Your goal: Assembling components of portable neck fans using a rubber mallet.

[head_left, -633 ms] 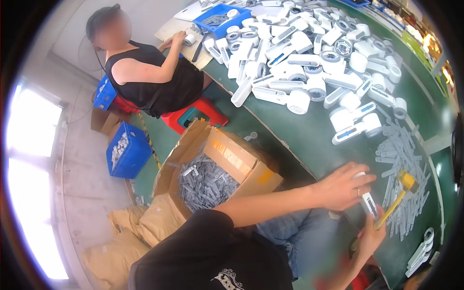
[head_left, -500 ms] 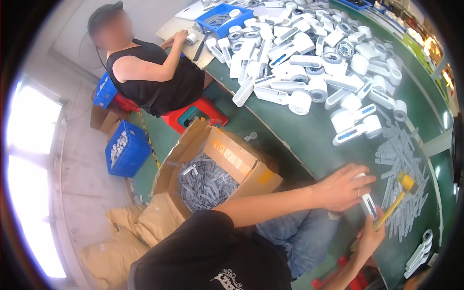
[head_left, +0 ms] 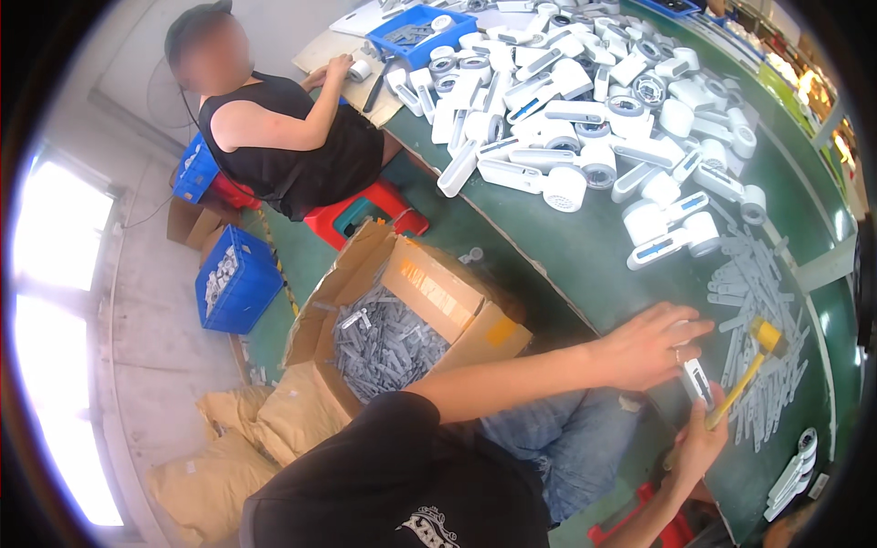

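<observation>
Your white casing (head_left: 697, 382) lies just left of the mallet (head_left: 744, 378); long axis slants near-right, from your left hand (head_left: 644, 347) to your right hand (head_left: 700, 446). Neither hand nearer: left fingers curl round its far end, right pinches its near end, mallet handle seemingly in the same grip. Grey strips (head_left: 749, 274) heap on the surface (head_left: 603, 265) beyond the mallet.

A black, short-sleeved cloth T-shirt (head_left: 384, 466) has a curly white print (head_left: 433, 528). The blue denim jeans (head_left: 577, 447) look faded. The left fingers (head_left: 690, 351) wear a small ring (head_left: 678, 357).
</observation>
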Demonstrator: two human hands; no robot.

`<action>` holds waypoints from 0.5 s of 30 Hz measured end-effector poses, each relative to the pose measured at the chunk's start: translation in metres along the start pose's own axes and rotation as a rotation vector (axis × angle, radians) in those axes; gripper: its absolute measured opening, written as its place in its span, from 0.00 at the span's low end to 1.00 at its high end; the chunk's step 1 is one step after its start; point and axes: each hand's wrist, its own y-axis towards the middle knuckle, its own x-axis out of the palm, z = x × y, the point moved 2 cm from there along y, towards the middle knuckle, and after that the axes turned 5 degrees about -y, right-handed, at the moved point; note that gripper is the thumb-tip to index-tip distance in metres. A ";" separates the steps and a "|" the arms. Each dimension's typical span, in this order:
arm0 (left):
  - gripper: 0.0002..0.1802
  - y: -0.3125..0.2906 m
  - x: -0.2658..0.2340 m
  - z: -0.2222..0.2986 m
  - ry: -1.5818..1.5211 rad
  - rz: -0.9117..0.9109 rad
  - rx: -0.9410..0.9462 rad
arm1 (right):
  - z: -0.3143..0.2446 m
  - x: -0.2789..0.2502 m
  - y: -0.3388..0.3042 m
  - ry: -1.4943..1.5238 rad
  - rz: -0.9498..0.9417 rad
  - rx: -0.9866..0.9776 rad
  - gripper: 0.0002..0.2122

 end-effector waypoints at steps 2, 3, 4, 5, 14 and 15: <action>0.34 0.004 -0.007 0.001 -0.028 -0.018 0.001 | -0.001 -0.002 -0.001 -0.007 0.006 0.004 0.17; 0.38 0.003 -0.015 -0.002 -0.052 -0.020 -0.082 | -0.002 -0.002 -0.002 -0.012 0.009 0.007 0.18; 0.43 0.004 -0.025 -0.005 -0.071 -0.022 -0.167 | -0.005 0.000 -0.003 -0.010 0.008 0.007 0.18; 0.47 0.003 -0.029 -0.010 -0.034 -0.037 -0.139 | -0.008 0.002 -0.005 -0.001 0.018 0.012 0.18; 0.34 0.005 -0.025 -0.018 -0.236 -0.090 -0.172 | -0.005 -0.002 0.002 -0.016 -0.018 0.076 0.18; 0.34 0.004 -0.025 -0.020 -0.237 -0.089 -0.174 | -0.004 -0.001 0.002 -0.009 -0.029 0.071 0.18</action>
